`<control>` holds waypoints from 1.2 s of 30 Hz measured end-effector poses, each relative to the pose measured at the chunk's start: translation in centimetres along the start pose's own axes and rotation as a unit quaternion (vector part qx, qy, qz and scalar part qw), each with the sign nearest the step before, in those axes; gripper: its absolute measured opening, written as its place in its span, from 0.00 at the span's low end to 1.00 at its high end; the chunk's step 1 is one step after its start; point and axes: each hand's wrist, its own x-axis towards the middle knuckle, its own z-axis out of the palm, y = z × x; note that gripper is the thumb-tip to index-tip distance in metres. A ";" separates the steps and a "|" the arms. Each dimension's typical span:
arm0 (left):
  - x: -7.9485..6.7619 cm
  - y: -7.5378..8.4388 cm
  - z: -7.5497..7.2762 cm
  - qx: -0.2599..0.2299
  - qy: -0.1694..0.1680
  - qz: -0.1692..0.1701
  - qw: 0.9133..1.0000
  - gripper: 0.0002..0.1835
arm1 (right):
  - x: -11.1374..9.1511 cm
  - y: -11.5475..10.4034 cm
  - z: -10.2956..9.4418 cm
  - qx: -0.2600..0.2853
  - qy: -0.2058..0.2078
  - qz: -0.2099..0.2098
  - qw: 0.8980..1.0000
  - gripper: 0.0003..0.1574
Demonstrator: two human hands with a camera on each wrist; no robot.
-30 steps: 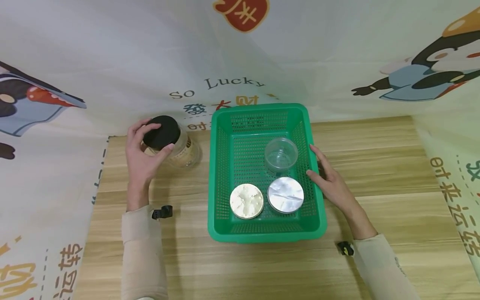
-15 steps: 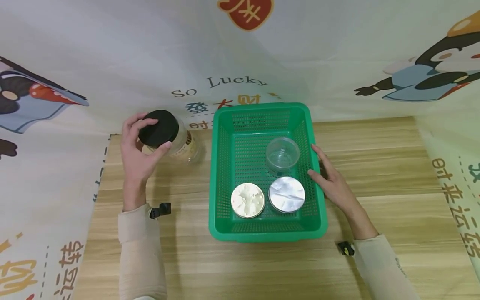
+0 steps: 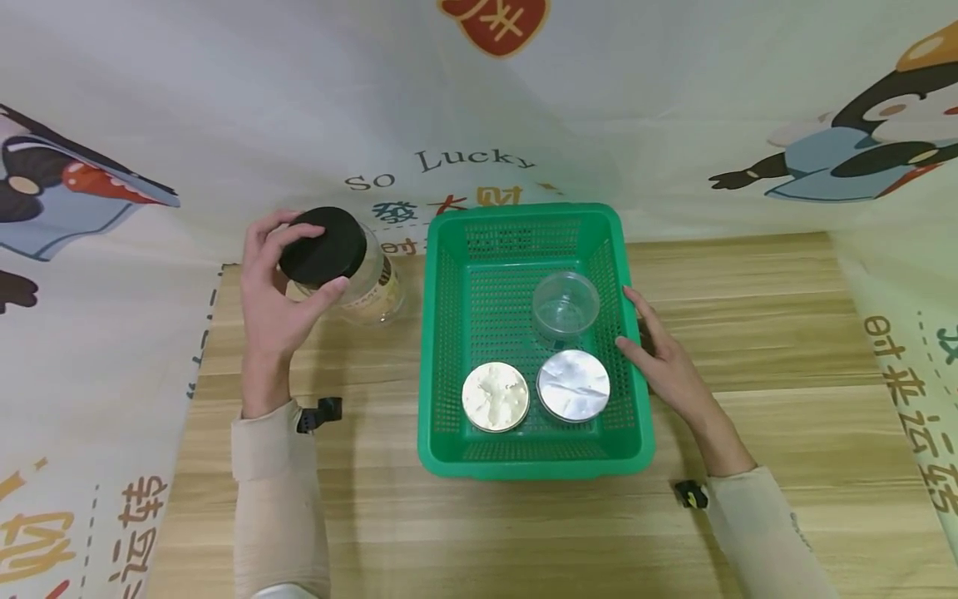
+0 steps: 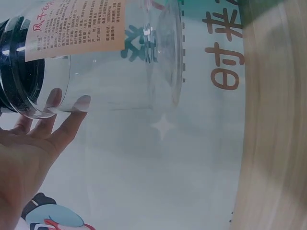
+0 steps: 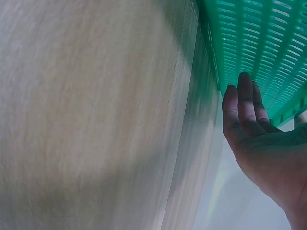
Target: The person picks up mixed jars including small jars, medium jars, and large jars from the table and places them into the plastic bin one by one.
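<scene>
My left hand (image 3: 271,304) grips a clear plastic jar (image 3: 380,291) around its black lid (image 3: 327,247), left of the green basket (image 3: 427,349). The jar tilts, lid toward me. In the left wrist view a printed label (image 4: 76,28) wraps the jar, and a gap shows between its base and the wooden table (image 4: 276,143). My right hand (image 3: 669,363) holds the basket's right rim, thumb over the top. Its fingers (image 5: 245,98) lie against the outer slotted wall in the right wrist view.
Inside the basket stand a clear round container (image 3: 565,308), a silver-topped can (image 3: 573,387) and a gold-topped can (image 3: 496,398). A printed cloth (image 3: 636,100) hangs behind the table and at both sides, close behind the jar and basket.
My left hand has moved the jar slightly up and away toward the back cloth. My right hand stays at the basket rim. The whole head view has shifted a little.
</scene>
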 end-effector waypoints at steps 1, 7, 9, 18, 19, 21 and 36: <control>0.1 0.1 0.0 0.000 -0.002 0.000 1.000 0.25 | 0.0 0.0 0.0 0.001 0.000 0.001 1.000 0.42; 0.3 0.9 -0.1 0.004 -0.005 0.006 1.000 0.27 | 0.3 -0.2 -0.1 0.007 -0.001 0.003 1.000 0.42; 0.3 1.3 -0.1 -0.001 -0.006 0.009 1.000 0.27 | 0.4 -0.3 0.0 0.006 -0.003 0.005 1.000 0.43; 1.2 3.3 0.8 -0.016 -0.049 0.023 0.998 0.31 | 0.3 -0.2 -0.2 -0.002 0.006 0.010 1.000 0.42; 1.2 3.4 0.9 -0.018 -0.050 0.022 0.998 0.31 | 0.3 -0.2 -0.2 -0.004 0.006 0.010 1.000 0.42; 1.3 3.7 1.1 -0.019 -0.053 0.024 0.998 0.31 | 0.3 -0.1 -0.2 -0.005 0.005 0.007 1.000 0.42; 1.4 4.2 2.5 -0.006 -0.102 0.034 0.994 0.31 | 0.1 -0.2 0.0 -0.002 0.003 0.003 1.000 0.43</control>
